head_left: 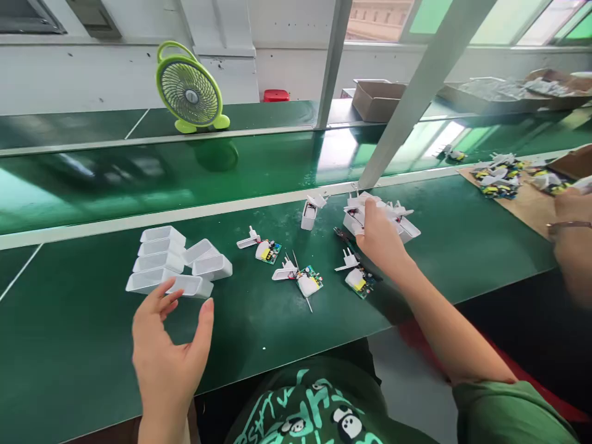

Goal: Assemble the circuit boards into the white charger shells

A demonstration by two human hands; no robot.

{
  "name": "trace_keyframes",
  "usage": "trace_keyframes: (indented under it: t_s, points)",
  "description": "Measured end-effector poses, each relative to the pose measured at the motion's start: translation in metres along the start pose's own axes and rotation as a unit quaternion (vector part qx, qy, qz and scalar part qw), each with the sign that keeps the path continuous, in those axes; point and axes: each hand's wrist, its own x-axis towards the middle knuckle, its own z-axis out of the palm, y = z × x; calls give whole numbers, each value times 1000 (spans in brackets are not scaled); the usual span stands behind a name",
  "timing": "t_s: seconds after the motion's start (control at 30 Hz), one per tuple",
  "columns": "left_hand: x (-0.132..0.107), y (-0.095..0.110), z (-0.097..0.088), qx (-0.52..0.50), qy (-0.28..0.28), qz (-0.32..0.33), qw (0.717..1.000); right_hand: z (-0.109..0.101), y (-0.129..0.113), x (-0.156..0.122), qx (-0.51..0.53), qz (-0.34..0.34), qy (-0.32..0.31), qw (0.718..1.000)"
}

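My left hand [169,345] is open, thumb and fingers apart, just in front of several hollow white plastic cases [161,262]. It holds nothing. My right hand [379,237] is closed on a white plastic case in a cluster of filled cases [407,229] with plug pins on top; some of its fingers are hidden. Below that hand lie dark-handled pliers or cutters [345,237] and a circuit board [359,280] wired to a white plug cover. Two more such boards, a middle one [309,281] and a left one [267,251], lie between my hands. One filled case [309,216] stands alone.
A green fan [190,89] stands on the ledge beyond the shiny green belt [277,157]. A slanted metal post [393,135] rises behind my right hand. At right, another person's hand [573,216] is near piled boards [499,176] on cardboard [520,206]. A cardboard box [377,102] sits behind.
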Motion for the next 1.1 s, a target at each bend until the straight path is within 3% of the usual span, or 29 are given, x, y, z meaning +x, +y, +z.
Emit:
trace_keyframes:
  t_s: [0.07, 0.17, 0.27, 0.37, 0.57, 0.7, 0.8, 0.9, 1.0, 1.1]
  points:
    - [3, -3, 4, 80, -20, 9, 997, -1, -7, 0, -6, -2, 2, 1000]
    - [5, -10, 13, 130, -16, 89, 987, -9, -18, -2, 19, -40, 36, 998]
    - [6, -18, 24, 169, 25, 128, 977, -9, -29, 7, 117, -84, -12, 990]
    - [5, -22, 32, 196, 52, 119, 972, 4, -42, 28, 175, -69, -60, 980]
    - [-2, -20, 36, 150, 41, 142, 978, 33, -67, 60, 190, -67, -66, 977]
    - [-6, -14, 29, 96, 34, 191, 976, 38, -67, 65, 228, -114, -57, 965]
    - [-12, -1, 24, 23, 20, 179, 983, 26, -66, 48, 260, -179, -52, 947]
    - [-20, 20, 21, -97, -78, 91, 988, 1, -74, 12, 308, -250, -70, 915]
    - [-28, 37, 23, -223, -197, 11, 955, -25, -88, -28, 392, -325, -110, 853]
    - [-33, 42, 26, -330, -226, -30, 916, -40, -98, -56, 434, -352, -132, 819]
